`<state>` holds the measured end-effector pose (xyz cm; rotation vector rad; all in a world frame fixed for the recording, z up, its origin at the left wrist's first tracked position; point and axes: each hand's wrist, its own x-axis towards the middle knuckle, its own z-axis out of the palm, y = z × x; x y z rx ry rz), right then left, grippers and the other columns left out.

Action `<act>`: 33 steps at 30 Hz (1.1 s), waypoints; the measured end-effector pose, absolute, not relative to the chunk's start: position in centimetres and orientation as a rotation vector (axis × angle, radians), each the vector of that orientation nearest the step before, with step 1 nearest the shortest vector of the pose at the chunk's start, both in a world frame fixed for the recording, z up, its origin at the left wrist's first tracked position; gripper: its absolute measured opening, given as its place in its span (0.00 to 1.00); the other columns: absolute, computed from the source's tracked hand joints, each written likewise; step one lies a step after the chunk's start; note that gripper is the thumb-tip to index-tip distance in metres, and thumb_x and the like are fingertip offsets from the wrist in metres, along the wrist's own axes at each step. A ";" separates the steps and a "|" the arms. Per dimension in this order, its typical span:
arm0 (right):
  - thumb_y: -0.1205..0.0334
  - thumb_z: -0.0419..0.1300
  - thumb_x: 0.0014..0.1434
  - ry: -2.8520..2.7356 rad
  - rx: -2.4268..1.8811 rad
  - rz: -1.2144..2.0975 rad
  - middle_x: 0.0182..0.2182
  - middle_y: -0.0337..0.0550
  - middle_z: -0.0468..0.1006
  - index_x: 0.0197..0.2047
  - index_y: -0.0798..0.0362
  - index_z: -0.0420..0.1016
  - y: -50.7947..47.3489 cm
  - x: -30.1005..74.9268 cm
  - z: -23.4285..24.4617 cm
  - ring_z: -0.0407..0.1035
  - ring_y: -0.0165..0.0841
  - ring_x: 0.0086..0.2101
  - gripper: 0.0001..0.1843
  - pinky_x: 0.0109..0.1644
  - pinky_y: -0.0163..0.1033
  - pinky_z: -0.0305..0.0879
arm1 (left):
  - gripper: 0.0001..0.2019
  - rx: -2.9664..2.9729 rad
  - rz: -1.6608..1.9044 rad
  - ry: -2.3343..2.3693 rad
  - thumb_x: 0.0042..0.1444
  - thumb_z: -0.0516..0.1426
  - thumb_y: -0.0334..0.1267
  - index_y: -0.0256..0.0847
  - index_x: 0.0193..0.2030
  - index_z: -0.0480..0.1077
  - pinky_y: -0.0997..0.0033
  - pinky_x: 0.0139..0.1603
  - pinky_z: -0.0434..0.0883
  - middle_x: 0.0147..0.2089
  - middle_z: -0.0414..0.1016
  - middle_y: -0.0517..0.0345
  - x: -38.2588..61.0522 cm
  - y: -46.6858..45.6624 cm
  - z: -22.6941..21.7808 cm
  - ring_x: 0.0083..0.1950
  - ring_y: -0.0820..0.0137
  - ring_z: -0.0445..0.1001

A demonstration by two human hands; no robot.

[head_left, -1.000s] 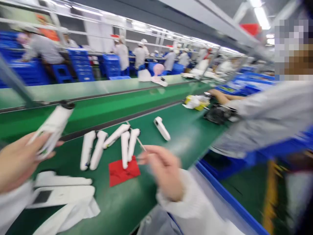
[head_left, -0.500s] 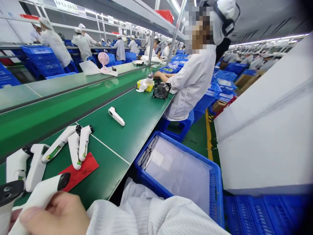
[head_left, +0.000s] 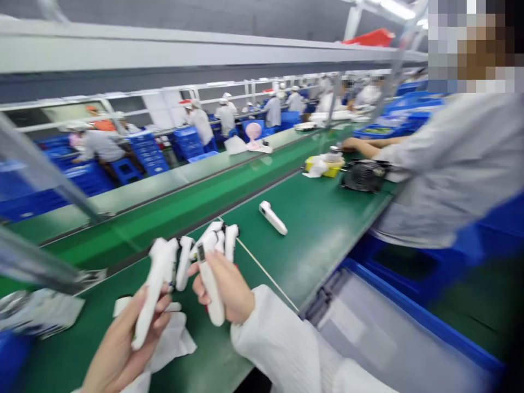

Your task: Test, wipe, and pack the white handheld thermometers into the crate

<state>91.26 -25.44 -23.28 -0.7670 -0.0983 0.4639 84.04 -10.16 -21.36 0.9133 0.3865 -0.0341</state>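
My left hand (head_left: 120,352) is shut around a white handheld device (head_left: 152,295), which tilts up from my palm. My right hand (head_left: 223,287) grips a second white handheld device (head_left: 209,286), with a small dark window near its top end. Several similar white devices (head_left: 184,263) lie on the green belt just beyond my hands, partly hidden by them. Another one (head_left: 272,217) lies apart, farther up the belt. A white sheet (head_left: 172,341) lies under my left hand. The red card is almost entirely hidden.
A co-worker in a pale smock (head_left: 450,169) sits to the right, by a black fan (head_left: 363,176) and a yellow tray (head_left: 323,166). A blue crate with a plastic liner (head_left: 393,322) stands below the bench edge. Further rows of workers and blue crates fill the background.
The view has swung back toward the belt. My right hand now holds a device instead of a thin stick-like item, and both hands have come together above the group of devices.
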 end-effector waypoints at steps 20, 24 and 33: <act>0.50 0.55 0.63 -0.603 -1.425 0.372 0.27 0.38 0.74 0.44 0.51 0.69 -23.9 93.5 -22.7 0.68 0.28 0.26 0.14 0.32 0.33 0.68 | 0.13 1.453 0.300 0.086 0.63 0.51 0.48 0.40 0.42 0.64 0.69 0.33 0.73 0.30 0.72 0.58 86.5 -9.2 -23.5 0.30 0.71 0.72; 0.57 0.56 0.62 -0.804 -1.474 0.209 0.37 0.39 0.78 0.49 0.46 0.72 -24.5 93.3 -22.7 0.71 0.31 0.35 0.12 0.40 0.33 0.67 | 0.09 1.451 0.337 -0.093 0.61 0.56 0.43 0.42 0.44 0.69 0.74 0.39 0.70 0.36 0.73 0.58 86.3 -8.9 -23.3 0.37 0.72 0.72; 0.63 0.57 0.61 -0.897 -1.516 0.146 0.43 0.39 0.78 0.53 0.42 0.72 -24.6 93.5 -22.4 0.71 0.32 0.34 0.17 0.39 0.36 0.67 | 0.09 1.472 0.349 -0.124 0.59 0.58 0.39 0.45 0.46 0.71 0.75 0.41 0.67 0.39 0.74 0.58 86.1 -8.5 -23.7 0.39 0.71 0.70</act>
